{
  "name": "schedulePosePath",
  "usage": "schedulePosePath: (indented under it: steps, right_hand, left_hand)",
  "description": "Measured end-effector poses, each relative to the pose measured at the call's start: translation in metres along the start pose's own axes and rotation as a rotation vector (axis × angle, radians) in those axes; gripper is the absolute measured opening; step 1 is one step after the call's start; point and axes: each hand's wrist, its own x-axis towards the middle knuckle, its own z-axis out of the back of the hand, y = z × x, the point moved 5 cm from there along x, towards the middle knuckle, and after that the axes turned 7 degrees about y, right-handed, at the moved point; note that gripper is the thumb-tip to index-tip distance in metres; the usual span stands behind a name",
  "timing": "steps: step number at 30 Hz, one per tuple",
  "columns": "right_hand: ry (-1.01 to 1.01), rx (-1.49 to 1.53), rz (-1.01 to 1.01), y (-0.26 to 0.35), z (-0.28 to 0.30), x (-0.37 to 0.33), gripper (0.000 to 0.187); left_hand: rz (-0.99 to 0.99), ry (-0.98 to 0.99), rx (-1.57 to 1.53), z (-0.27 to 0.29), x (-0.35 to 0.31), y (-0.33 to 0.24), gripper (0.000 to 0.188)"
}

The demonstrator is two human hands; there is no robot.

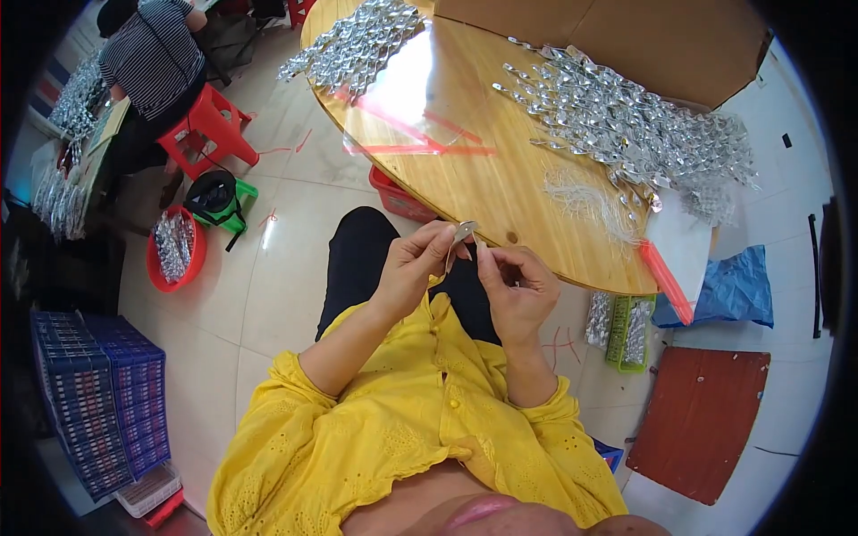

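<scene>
Looking down through the head camera, I see both of my hands raised close together over my lap, just short of the near edge of the round wooden table [500, 192]. My left hand [413, 263] is closed, its fingertips pinching a small shiny silver piece [464, 234] that sticks up above the thumb. My right hand [518, 286] is curled too, fingers drawn in narrow right beside that piece; it seems to pinch something very thin (too fine for me to make out), so I cannot tell exactly what it grips. The two hands almost touch at the fingertips.

On the table, a large heap of silver pieces [635, 129] lies on the right side against a sheet of brown cardboard [626, 40], and a smaller heap [357, 45] sits at the far left edge. A bundle of white threads [590, 201] lies near the table's right rim, well apart from my hands. On the floor to my left stand a red basin [174, 250] with more silver pieces and a stack of blue crates [103, 393]. Another person in a striped top [152, 54] sits on a red stool [210, 125] at the far left.
</scene>
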Motion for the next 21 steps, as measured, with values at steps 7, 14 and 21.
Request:
schedulePosePath:
  steps: [7,14,21]
  right_hand:
    - [0.024,0.068,-0.037,-0.0069,-0.0047,0.0002,0.005]
    - [0.017,0.090,-0.051,-0.0070,-0.0048,0.0008,0.005]
    - [0.031,0.073,-0.037,-0.0034,-0.0058,0.0037,0.004]
  left_hand:
    - [-0.052,0.009,0.033,-0.0003,0.0004,-0.0008,0.025]
    - [-0.032,0.022,-0.009,-0.0005,0.0001,0.0036,0.025]
    - [-0.025,0.025,-0.054,0.0012,-0.0016,0.0069,0.024]
